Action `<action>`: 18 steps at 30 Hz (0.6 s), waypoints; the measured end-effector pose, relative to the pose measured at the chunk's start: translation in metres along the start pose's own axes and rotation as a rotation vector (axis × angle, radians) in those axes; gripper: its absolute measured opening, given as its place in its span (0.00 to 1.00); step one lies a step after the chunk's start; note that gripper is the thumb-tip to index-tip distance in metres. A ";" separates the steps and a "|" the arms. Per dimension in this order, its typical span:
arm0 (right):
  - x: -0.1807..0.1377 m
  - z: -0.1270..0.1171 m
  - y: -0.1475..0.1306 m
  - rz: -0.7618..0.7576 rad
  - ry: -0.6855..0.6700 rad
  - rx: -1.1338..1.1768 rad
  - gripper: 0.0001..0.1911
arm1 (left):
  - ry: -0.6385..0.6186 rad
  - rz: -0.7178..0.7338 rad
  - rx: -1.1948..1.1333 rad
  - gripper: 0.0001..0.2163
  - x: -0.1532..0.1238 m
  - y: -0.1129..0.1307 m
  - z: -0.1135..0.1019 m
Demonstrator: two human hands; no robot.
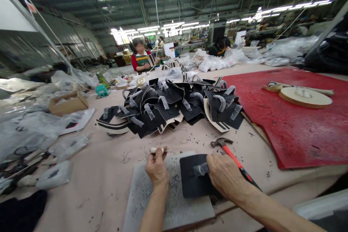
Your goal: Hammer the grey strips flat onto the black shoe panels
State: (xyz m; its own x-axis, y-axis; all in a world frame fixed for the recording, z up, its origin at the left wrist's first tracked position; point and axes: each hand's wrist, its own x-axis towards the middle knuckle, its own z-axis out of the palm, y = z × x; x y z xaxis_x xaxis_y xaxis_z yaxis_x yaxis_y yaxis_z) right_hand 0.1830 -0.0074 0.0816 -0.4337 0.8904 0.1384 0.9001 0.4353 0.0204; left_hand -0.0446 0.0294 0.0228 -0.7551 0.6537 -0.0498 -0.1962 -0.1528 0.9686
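Note:
My left hand [156,168] is closed round a small tool with a pale handle [157,149], raised above a grey work pad [168,195]. My right hand [225,177] presses flat on a black shoe-upper piece [191,179] with a grey strap, which lies on the pad. A hammer with a red and black handle [235,161] lies on the table just right of that hand. Behind them sits a heap of several black shoe-upper pieces [174,107] with grey straps.
A red mat [293,123] covers the right side, bearing a round wooden disc [304,97]. Plastic bags [32,130] and a cardboard box [67,103] crowd the left. A person in red and green [141,59] works at the far end of the table.

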 end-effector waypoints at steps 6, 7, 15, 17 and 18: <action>0.002 -0.011 -0.008 0.254 -0.157 0.379 0.19 | -0.115 0.099 0.043 0.14 0.009 0.023 -0.014; 0.000 -0.008 -0.014 0.278 -0.167 0.423 0.21 | -0.177 0.084 0.076 0.14 0.004 0.019 -0.013; -0.011 0.020 -0.046 0.300 -0.235 0.591 0.26 | -0.608 0.049 0.210 0.10 -0.032 -0.015 0.014; -0.013 0.029 -0.047 0.314 -0.247 0.610 0.27 | -0.669 0.051 0.244 0.09 -0.033 -0.018 0.019; -0.015 0.033 -0.046 0.323 -0.248 0.627 0.28 | -0.687 0.051 0.258 0.09 -0.033 -0.020 0.020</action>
State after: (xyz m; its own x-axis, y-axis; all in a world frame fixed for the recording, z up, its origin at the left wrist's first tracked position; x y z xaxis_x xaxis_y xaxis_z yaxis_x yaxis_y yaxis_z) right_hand 0.1463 -0.0362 0.0460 -0.2151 0.9586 -0.1867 0.8238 0.0754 -0.5619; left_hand -0.0030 0.0257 0.0105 -0.1802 0.9804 0.0791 0.0459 -0.0720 0.9963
